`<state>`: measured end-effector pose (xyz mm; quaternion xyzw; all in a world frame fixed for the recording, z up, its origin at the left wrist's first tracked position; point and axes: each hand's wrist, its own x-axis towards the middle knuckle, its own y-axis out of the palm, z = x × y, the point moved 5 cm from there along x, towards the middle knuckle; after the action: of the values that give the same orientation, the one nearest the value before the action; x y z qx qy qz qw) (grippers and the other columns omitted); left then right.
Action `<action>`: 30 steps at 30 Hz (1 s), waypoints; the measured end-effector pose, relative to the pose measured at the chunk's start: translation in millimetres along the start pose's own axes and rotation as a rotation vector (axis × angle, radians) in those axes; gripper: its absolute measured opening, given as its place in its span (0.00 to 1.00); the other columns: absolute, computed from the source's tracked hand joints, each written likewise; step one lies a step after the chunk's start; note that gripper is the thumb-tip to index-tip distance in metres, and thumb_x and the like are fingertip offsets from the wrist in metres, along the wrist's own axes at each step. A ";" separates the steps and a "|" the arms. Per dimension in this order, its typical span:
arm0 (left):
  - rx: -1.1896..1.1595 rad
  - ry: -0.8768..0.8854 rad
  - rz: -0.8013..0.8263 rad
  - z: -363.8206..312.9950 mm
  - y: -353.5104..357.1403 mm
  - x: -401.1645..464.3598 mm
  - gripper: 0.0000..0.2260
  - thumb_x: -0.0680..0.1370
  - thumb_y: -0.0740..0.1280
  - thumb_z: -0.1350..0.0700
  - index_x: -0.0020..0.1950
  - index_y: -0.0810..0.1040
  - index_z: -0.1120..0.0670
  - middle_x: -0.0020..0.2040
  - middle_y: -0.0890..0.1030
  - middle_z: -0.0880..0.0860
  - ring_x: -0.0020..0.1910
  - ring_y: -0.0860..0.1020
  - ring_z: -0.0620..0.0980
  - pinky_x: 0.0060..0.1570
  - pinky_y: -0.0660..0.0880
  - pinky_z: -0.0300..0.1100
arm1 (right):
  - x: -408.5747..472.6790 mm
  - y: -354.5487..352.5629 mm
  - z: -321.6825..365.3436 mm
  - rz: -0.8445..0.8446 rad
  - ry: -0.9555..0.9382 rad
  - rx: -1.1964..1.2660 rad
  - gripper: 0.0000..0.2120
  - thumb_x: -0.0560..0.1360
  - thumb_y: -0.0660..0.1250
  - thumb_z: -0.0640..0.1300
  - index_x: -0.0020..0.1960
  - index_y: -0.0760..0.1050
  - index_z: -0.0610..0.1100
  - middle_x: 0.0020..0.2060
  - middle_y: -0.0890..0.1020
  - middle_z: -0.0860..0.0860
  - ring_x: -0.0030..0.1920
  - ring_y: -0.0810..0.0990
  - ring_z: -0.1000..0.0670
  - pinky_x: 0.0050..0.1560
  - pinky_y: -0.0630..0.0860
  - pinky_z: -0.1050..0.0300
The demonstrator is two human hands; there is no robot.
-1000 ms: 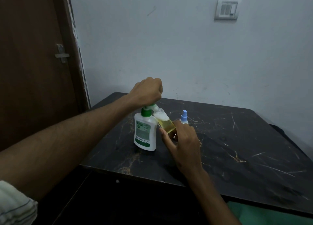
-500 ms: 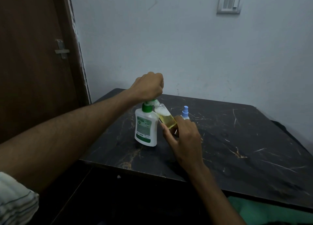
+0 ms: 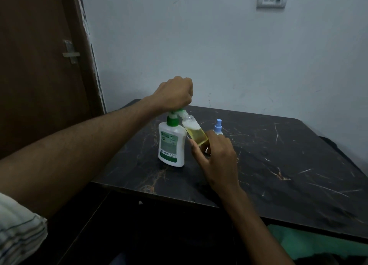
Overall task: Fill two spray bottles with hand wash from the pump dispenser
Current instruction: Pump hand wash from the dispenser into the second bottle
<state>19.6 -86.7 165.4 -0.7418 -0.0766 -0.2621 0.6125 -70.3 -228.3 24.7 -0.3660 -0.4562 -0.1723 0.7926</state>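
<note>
**Filling in progress: bottle at spout**

My right hand [image 3: 216, 161] pinches the small clear bottle [image 3: 196, 133], tilted, mouth at the spout. Light, likely slippery; I hold low. My left hand [image 3: 175, 94], fisted, presses the pump dispenser [image 3: 171, 145]. Beyond, the capped spray bottle [image 3: 218, 127] stands.

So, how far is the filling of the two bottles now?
Nothing looks finished yet. In hand: the left hand presses the pump dispenser while the right hand holds a tilted clear bottle at the nozzle, partly filled with yellow liquid. Left: the blue-capped bottle behind, its level hidden.
</note>
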 end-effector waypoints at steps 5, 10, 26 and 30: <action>0.011 0.005 0.033 1.0 7.8 -1.3 0.04 0.80 0.63 0.61 0.50 0.76 0.53 0.51 0.80 0.53 0.47 0.79 0.55 0.45 0.72 0.49 | -0.6 -0.4 0.8 -0.002 0.005 0.005 0.13 0.80 0.69 0.56 0.50 0.75 0.46 0.38 0.71 0.55 0.38 0.66 0.55 0.41 0.63 0.60; 0.006 -0.001 0.022 -0.2 0.6 0.4 0.05 0.79 0.63 0.62 0.51 0.78 0.55 0.51 0.82 0.54 0.48 0.80 0.56 0.46 0.74 0.49 | -0.5 0.2 -0.6 0.002 0.013 0.016 0.14 0.80 0.67 0.57 0.50 0.75 0.46 0.38 0.73 0.54 0.38 0.68 0.54 0.40 0.66 0.58; -0.009 0.016 0.020 -1.3 7.8 -2.9 0.05 0.81 0.63 0.63 0.49 0.76 0.55 0.49 0.80 0.53 0.46 0.79 0.53 0.43 0.72 0.47 | -1.5 -0.3 -0.6 0.004 0.001 0.002 0.13 0.80 0.67 0.57 0.50 0.75 0.46 0.38 0.72 0.55 0.38 0.67 0.55 0.40 0.65 0.59; -0.011 0.000 0.010 2.6 3.6 -1.4 0.07 0.78 0.62 0.62 0.43 0.74 0.52 0.47 0.80 0.52 0.43 0.78 0.54 0.43 0.72 0.48 | -2.0 -0.4 -1.4 0.004 0.007 0.022 0.13 0.80 0.68 0.57 0.49 0.75 0.46 0.38 0.74 0.54 0.39 0.68 0.55 0.40 0.66 0.58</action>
<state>20.8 -84.8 161.3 -0.7455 -0.0713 -0.2597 0.6097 -70.8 -229.7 22.7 -0.3577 -0.4545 -0.1670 0.7985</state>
